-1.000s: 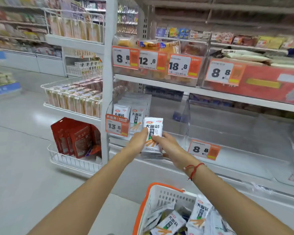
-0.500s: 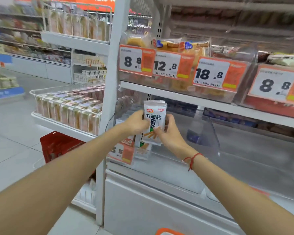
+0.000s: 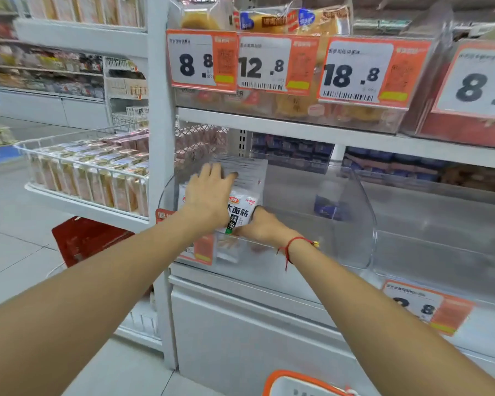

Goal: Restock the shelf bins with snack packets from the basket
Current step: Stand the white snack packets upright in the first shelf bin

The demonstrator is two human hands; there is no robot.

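White packet (image 3: 242,208) stands upright, long axis vertical, in clear bin (image 3: 352,224).

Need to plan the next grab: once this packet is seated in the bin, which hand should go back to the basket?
Probably the right hand: it sits lower at the packet, and the basket lies beneath its forearm. The left hand lies flat on the packet row, steadying it.

Orange price tags (image 3: 277,65) front bread packs (image 3: 272,20); red bags (image 3: 83,238) sit low.
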